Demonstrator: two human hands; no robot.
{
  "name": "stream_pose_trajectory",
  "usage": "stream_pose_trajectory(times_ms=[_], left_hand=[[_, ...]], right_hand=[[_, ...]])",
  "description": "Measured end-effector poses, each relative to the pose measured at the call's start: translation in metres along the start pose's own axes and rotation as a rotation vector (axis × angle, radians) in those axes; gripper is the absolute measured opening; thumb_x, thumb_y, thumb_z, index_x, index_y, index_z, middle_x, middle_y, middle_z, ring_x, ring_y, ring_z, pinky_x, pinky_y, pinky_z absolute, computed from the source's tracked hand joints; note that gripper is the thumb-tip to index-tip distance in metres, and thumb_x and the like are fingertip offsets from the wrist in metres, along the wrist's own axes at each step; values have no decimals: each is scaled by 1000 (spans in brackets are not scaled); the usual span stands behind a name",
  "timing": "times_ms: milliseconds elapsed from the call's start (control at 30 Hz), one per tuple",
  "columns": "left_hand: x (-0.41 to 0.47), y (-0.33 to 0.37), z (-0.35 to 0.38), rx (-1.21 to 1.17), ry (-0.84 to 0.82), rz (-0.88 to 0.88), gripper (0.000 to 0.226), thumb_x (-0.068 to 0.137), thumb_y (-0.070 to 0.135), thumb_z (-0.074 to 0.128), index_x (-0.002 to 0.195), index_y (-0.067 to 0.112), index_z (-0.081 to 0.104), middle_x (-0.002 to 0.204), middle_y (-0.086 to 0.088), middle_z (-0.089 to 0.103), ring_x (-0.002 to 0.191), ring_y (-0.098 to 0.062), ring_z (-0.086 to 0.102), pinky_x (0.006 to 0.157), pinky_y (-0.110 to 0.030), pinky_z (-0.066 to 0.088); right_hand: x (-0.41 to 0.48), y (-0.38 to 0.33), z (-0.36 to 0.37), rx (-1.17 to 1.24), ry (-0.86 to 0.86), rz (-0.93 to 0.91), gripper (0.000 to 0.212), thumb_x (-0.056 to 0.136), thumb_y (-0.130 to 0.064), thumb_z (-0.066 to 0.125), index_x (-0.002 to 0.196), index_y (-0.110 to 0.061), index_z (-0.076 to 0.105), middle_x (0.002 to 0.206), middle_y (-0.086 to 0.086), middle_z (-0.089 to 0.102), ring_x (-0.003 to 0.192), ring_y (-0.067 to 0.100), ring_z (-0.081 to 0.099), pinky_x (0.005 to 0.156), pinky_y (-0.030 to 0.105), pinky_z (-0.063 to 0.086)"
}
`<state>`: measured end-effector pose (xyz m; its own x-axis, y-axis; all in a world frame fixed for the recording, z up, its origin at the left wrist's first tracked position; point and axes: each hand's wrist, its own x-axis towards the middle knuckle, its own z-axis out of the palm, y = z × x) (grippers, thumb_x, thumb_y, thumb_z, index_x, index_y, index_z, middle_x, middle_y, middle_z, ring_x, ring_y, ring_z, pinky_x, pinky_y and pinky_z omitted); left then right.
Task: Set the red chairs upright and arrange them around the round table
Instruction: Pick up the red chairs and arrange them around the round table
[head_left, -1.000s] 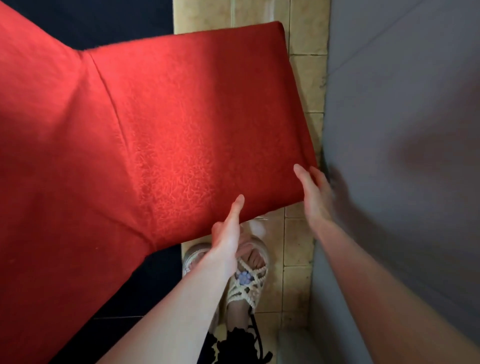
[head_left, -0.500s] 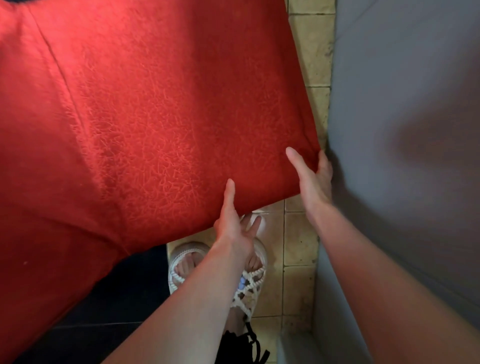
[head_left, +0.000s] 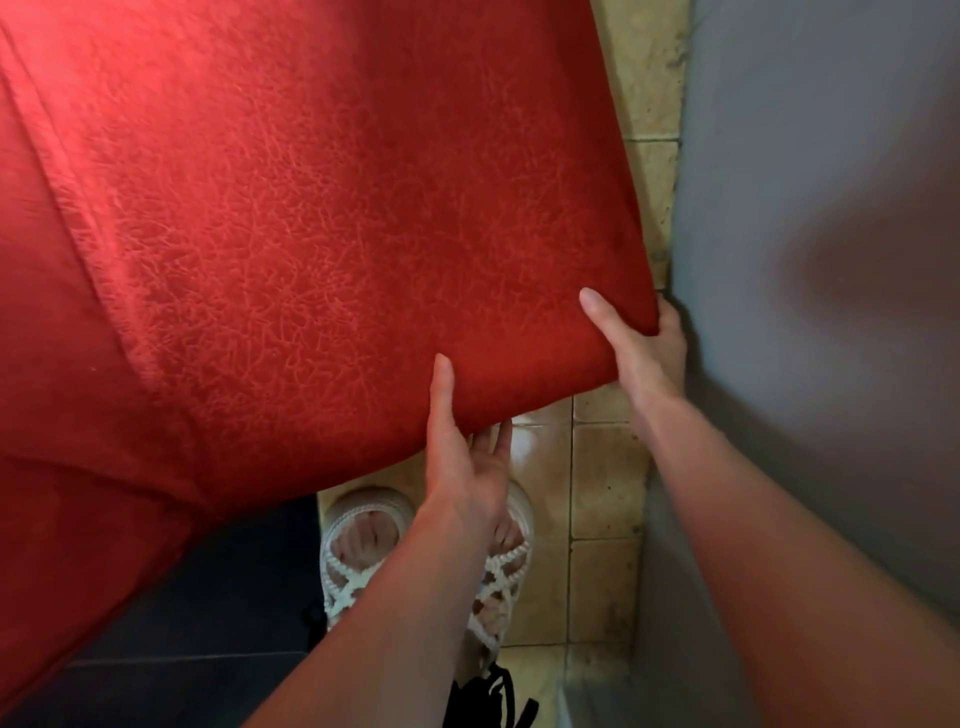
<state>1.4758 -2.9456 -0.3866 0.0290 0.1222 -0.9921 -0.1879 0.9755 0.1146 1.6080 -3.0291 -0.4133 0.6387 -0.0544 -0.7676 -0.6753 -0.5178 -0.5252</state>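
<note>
White woven sandals (head_left: 343, 577) are standing on a beige tiled floor (head_left: 602, 483) near the bottom centre. A grey wall (head_left: 831, 208) is running along the right side. A dark surface (head_left: 208, 623) is covering the near left floor, and black fabric (head_left: 488, 696) is showing at the near edge.

- No writing, label, brand, number or sign can be read anywhere in the view.
- The fabric of the red chair (head_left: 311, 234) shows only a crackled woven pattern, no lettering.
</note>
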Motion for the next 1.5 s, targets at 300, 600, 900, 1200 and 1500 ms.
stream_pose_trajectory(times_ms=[300, 600, 900, 1200, 1500], left_hand=[[-11, 8, 4, -29, 46, -31, 75, 50, 45, 85, 114, 17, 59, 112, -7, 67, 104, -20, 64, 92, -36, 52], [-59, 26, 20, 0, 57, -29, 70, 58, 48, 85, 114, 18, 57, 118, -8, 62, 108, -23, 60, 94, -39, 52], [-127, 57, 43, 61, 61, 20, 59, 62, 48, 86, 109, 23, 60, 111, -6, 67, 102, -22, 64, 85, -37, 55], [-128, 60, 45, 61, 44, 24, 55, 66, 44, 84, 110, 22, 59, 117, -10, 64, 105, -24, 64, 89, -37, 55], [-111, 50, 32, 26, 18, 13, 60, 60, 42, 85, 110, 23, 57, 119, -11, 61, 105, -23, 63, 95, -40, 52]], right_hand=[[-9, -7, 2, 105, 55, -37, 70, 57, -46, 91, 115, -30, 56, 102, -14, 65, 87, 0, 66, 69, 15, 52], [-41, -46, -9, 48, 120, -63, 71, 55, -51, 91, 115, -28, 59, 101, -12, 67, 85, -1, 64, 72, 15, 51], [-82, -100, -19, 38, 163, -63, 74, 58, -50, 89, 120, -23, 58, 118, 5, 62, 94, 14, 64, 73, 17, 48], [-80, -103, -20, 17, 175, -53, 87, 48, -54, 90, 122, -18, 62, 119, 8, 64, 99, 19, 66, 85, 29, 53], [-64, -93, -30, -97, 58, -21, 74, 52, -59, 87, 113, -22, 65, 100, -7, 70, 88, 6, 66, 78, 21, 50]])
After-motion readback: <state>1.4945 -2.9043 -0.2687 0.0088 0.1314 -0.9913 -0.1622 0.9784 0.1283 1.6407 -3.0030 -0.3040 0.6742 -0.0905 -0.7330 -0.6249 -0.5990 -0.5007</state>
